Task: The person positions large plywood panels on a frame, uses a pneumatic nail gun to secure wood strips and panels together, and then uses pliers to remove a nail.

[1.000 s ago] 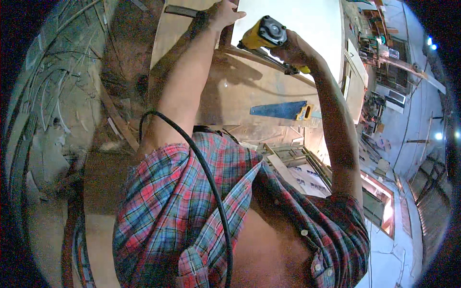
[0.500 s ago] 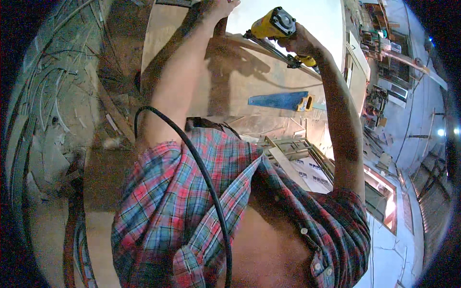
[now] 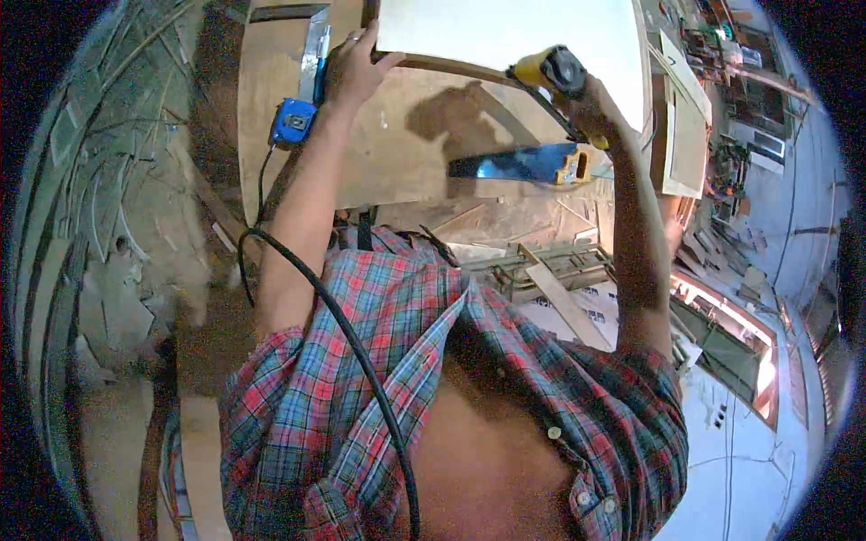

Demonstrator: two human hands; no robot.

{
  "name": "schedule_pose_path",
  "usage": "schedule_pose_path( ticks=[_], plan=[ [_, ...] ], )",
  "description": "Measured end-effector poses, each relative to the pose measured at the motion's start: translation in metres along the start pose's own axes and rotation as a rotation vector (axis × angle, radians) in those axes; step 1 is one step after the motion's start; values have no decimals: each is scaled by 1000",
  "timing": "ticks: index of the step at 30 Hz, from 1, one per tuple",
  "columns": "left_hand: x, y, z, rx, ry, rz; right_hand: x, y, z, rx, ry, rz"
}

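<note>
My right hand is wrapped around the handle of a yellow and black nail gun, held at the near edge of a white panel with a wooden edge strip. My left hand rests at the panel's near left corner, thumb stretched along the strip and fingers apart. Beside that hand lie a metal square and a blue tape measure. A handsaw with a blue blade and yellow handle lies on the plywood worktop, nearer to me.
A black hose runs up across my shirt and left arm. Wood strips and offcuts are piled past the worktop's near right edge. Scrap strips litter the floor at left. Framed boards stand to the right.
My left hand has come back toward me onto the panel's corner. The nail gun has moved right and down, to the panel's edge. The square and tape measure have come into view.
</note>
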State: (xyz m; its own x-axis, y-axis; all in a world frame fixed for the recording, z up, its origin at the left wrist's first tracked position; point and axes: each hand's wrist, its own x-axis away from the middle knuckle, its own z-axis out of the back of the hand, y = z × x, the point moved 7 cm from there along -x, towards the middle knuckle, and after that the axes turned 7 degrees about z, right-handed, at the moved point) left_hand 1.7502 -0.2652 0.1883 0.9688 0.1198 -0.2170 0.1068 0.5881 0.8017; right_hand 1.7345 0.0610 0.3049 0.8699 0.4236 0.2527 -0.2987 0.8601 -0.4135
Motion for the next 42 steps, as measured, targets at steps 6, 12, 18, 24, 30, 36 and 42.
schedule_pose_path(
  ticks=[6,12,18,24,30,36,42],
  plan=[
    [6,-3,-13,-77,30,20,151,36,19,-40,126,-197],
    [2,6,-18,-101,-17,83,255,69,11,74,8,-547],
    [7,19,-18,-149,23,2,305,51,8,-32,188,-516],
    [8,25,-24,-188,20,-3,346,59,19,-18,145,-553],
    [13,11,-32,-99,-14,104,380,107,57,-18,348,-521],
    [21,28,-50,-264,107,141,400,235,63,-79,518,-418],
    [27,173,-133,-372,234,-63,481,338,12,-206,440,-610]
  ],
)
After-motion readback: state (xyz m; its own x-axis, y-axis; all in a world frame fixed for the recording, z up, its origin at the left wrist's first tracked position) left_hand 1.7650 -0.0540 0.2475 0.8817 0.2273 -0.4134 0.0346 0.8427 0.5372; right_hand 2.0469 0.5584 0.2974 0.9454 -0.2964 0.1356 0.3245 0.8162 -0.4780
